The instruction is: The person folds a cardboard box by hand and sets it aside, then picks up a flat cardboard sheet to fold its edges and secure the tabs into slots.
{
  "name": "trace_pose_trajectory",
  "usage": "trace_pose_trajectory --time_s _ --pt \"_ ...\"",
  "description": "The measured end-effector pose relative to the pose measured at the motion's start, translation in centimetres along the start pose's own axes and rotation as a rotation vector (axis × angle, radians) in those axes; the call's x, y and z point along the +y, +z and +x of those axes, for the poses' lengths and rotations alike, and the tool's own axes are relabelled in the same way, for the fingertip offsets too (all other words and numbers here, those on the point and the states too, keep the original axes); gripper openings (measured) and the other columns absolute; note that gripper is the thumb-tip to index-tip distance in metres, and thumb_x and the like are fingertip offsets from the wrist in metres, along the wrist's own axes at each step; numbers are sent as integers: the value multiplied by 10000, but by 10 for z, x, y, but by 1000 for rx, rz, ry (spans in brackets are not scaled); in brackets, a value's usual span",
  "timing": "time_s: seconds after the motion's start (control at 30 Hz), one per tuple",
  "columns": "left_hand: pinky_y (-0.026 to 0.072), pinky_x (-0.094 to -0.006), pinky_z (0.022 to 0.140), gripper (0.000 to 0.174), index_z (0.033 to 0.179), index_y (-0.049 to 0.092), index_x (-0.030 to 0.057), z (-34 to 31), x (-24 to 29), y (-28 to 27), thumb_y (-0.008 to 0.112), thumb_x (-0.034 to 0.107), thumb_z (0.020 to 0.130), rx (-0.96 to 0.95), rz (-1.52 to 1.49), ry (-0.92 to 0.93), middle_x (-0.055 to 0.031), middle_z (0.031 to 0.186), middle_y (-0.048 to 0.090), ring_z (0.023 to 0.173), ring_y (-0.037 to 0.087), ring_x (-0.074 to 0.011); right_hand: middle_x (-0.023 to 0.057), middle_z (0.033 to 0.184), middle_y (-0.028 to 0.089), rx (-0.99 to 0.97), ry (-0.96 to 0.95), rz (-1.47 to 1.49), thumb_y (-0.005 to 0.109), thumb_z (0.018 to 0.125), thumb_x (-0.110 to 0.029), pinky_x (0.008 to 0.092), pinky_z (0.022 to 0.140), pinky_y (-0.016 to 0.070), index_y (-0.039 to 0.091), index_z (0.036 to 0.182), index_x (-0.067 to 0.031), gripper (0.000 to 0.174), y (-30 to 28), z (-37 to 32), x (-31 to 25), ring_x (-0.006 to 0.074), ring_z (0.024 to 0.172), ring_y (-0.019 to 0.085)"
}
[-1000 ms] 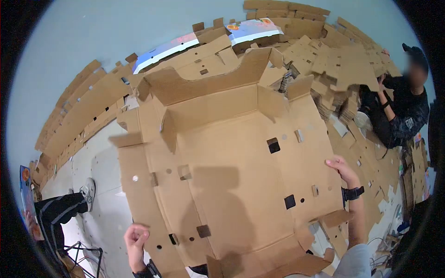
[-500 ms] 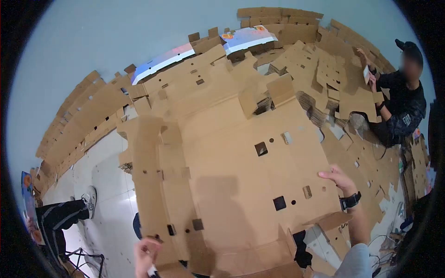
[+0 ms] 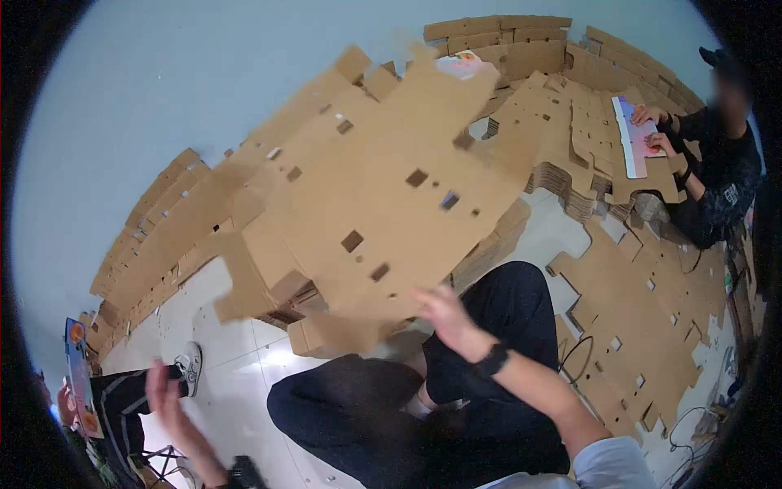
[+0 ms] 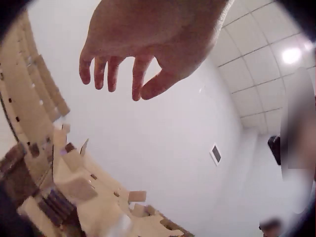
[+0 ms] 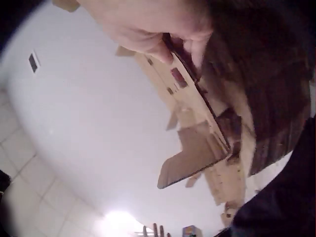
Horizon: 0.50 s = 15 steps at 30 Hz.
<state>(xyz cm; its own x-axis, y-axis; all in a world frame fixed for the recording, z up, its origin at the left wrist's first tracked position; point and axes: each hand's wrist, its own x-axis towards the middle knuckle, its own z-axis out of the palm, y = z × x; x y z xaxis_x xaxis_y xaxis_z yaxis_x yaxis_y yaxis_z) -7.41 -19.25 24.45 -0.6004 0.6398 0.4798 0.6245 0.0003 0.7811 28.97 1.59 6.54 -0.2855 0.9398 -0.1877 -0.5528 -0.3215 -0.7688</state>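
A large flattened cardboard box blank [image 3: 391, 212] with square cut-outs and folded flaps tilts over the cardboard pile ahead of my knees. At its near edge is my right hand [image 3: 452, 322]. In the right wrist view the right hand [image 5: 153, 24] pinches the edge of the cardboard blank [image 5: 192, 94] between thumb and fingers. Well off to the left, away from the blank, my left hand [image 3: 173, 407] is in the air. Its fingers hang loose with nothing in them, as the left hand [image 4: 148, 44] shows in the left wrist view.
Flat cardboard pieces [image 3: 643, 318] cover the floor at right. Stacked cardboard [image 3: 562, 183] stands behind them. A person [image 3: 717, 179] at far right handles a printed panel [image 3: 634, 138]. At left are another person's shoe [image 3: 189, 367] and a folding stand [image 3: 163, 464].
My left hand has let go of the blank and moved left. The blank has swung away and up over the pile, baring my legs. The right hand has moved inward with its edge.
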Motion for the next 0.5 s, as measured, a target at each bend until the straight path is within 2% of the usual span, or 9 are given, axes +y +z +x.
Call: trace_pose_trajectory --time_s 0.07,0.13,0.2,0.3,0.33,0.4,0.43,0.47,0.5 --pt "277 -354 1040 476 1272 469 27 -33 1 47 534 105 806 -184 19 -11 -93 1308 472 1207 433 -229 78 1063 620 -14 73 81 566 890 -201 321 792 508 555 1118 -18 293 13 24 56 187 924 624" --pt "282 -351 1034 462 1240 496 76 -56 -7 94 554 41 783 -280 -159 -254 -98 1317 458 1226 409 -231 96 1065 617 5 88 77 562 895 -211 319 780 515 543 1129 -12 308 13 35 91 193 920 628" --pt "284 -372 1036 446 1198 510 76 -67 6 129 561 -16 765 -417 53 -138 -119 1329 424 1249 378 -260 115 1067 614 27 103 77 557 900 -221 318 768 522 531 1140 -6 324 15 40 96 200 916 631" --pt "285 -401 1042 447 1179 493 56 -72 14 175 577 -29 749 -469 174 149 -166 1329 368 1252 350 -343 137 1072 607 -19 50 56 558 902 -250 312 741 531 500 1159 17 376 15 33 84 204 881 641" --pt "238 -449 1067 468 1188 490 65 -72 14 189 588 -16 737 -478 223 197 -165 1335 360 1274 324 -347 138 1029 622 -44 83 -5 556 904 -266 306 715 535 485 1168 25 400 17 32 78 205 857 647" --pt "128 -503 1098 458 1215 478 78 -71 24 209 591 47 772 -493 596 409 -148 1360 350 1322 262 -331 138 986 637 -59 119 -68 554 905 -281 301 690 539 470 1177 33 424 14 32 67 206 832 652" --pt "128 -503 1098 458 1215 478 78 -72 23 212 591 47 772 -501 593 406 -148 1360 350 1322 262 -331 131 936 650 -137 196 -130 536 914 -295 293 667 537 496 1149 36 408 9 32 63 199 797 656" --pt "79 -525 1097 439 1215 487 82 -71 20 217 592 98 789 -493 686 433 -143 1373 340 1339 227 -331 124 886 663 -219 271 -192 518 923 -309 285 644 535 522 1122 39 401 5 34 57 191 761 659" --pt "31 -548 1096 425 1215 497 85 -71 17 221 593 150 806 -485 779 458 -138 1386 330 1355 192 -331 124 886 663 -215 275 -194 518 923 -309 285 644 535 522 1122 39 401 -1 36 52 191 761 659"
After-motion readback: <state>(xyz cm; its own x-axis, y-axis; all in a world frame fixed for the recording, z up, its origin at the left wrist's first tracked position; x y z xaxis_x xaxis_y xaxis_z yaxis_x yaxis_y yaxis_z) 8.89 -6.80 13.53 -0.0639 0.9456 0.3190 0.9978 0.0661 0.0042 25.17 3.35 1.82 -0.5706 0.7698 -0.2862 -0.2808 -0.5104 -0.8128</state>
